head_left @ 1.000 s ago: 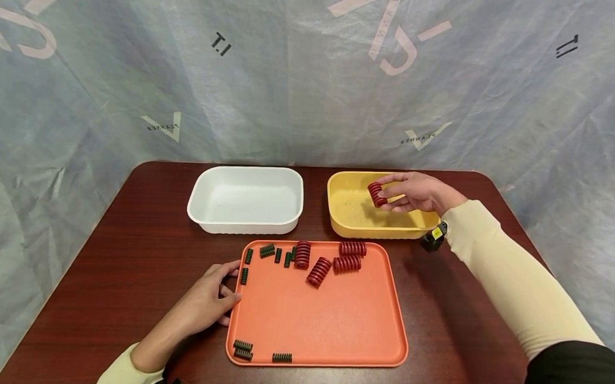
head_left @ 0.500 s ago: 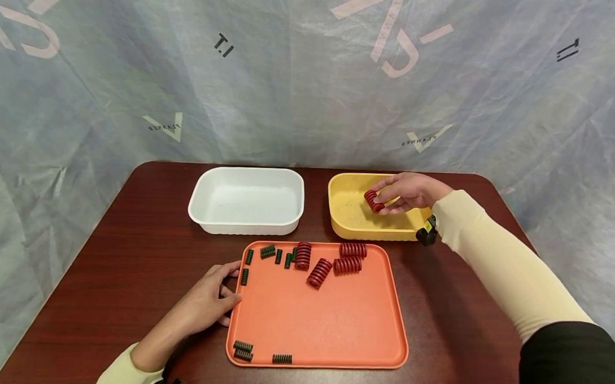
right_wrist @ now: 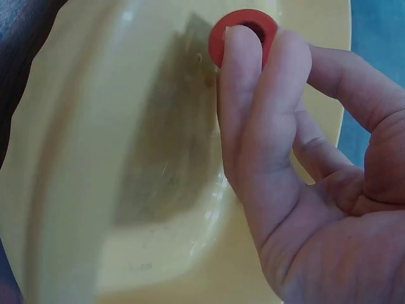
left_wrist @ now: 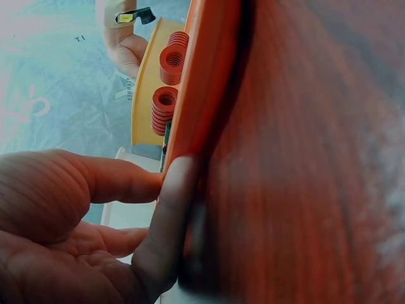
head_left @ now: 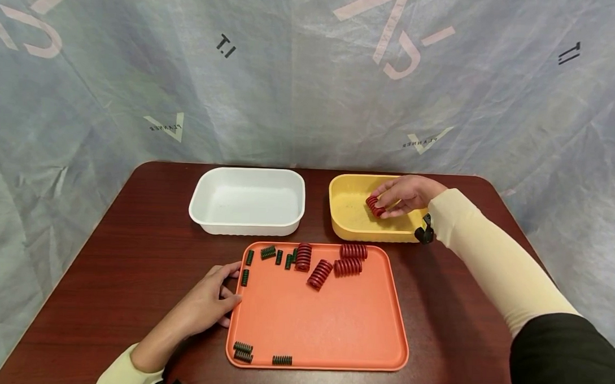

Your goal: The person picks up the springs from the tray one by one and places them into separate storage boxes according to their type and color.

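My right hand (head_left: 404, 194) pinches a red coil spring (head_left: 375, 206) inside the yellow bin (head_left: 372, 236). From the right wrist view, the round end of the red spring (right_wrist: 243, 17) shows past the fingertips, over the bin's floor. At the left edge of the orange tray (head_left: 323, 322), my left hand (head_left: 209, 301) grips the rim, thumb on top and fingers along the side. Several red springs (head_left: 319, 274) lie toward the tray's far side. Small dark green springs (head_left: 268, 252) are scattered near its far left corner, and others (head_left: 282, 360) lie along the near edge.
A white bin (head_left: 246, 229) stands left of the yellow one, both behind the tray on a dark red-brown table (head_left: 132, 253). A grey printed sheet (head_left: 311, 73) hangs behind the table's far edge.
My right hand has moved slightly left and lower into the yellow bin, carrying the red spring down with it. My left hand stays on the tray's rim.
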### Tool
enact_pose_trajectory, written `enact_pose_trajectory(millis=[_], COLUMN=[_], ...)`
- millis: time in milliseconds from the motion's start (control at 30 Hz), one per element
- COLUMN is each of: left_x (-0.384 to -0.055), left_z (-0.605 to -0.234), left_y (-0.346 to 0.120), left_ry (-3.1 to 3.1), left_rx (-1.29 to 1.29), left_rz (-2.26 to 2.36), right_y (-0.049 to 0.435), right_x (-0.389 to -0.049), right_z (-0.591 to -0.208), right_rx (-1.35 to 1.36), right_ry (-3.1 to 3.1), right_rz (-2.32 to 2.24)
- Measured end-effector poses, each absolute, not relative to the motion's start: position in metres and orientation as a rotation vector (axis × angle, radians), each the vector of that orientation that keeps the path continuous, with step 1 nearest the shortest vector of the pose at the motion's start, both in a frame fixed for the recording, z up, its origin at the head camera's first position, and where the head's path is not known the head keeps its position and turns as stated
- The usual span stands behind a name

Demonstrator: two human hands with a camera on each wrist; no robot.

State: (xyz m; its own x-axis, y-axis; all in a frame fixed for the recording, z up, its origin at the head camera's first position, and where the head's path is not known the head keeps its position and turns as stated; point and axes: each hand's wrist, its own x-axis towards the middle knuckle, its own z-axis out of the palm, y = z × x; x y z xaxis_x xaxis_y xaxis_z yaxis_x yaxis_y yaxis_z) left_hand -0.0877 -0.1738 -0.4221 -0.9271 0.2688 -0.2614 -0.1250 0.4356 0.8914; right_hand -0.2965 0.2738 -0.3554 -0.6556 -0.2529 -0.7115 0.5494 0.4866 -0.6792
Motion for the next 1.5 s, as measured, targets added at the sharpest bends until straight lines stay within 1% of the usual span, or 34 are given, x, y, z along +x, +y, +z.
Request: enact_pose_trajectory(millis=[200, 667, 933, 1500], left_x=[-0.087, -0.088, -0.088, -0.088], left_z=[-0.423, -0.424, -0.425, -0.424], left_y=[-0.173, -0.174, -0.174, -0.173], left_ry=[2.338, 2.333, 2.316, 2.331], left_rx=[0.114, 0.114, 0.113, 0.119], left_rz=[1.486, 1.492, 1.507, 1.496], right_y=[0.28, 0.291, 0.289, 0.282], right_x=[-0.297, -0.29, -0.277, -0.238], right_z=[-0.358, -0.35, -0.343, -0.339], right_rx=[0.228, 0.179, 0.114, -0.106], right_ry=[1.873, 1.832, 1.793, 1.665], right_rz=[-1.309, -1.383, -1.472, -1.579])
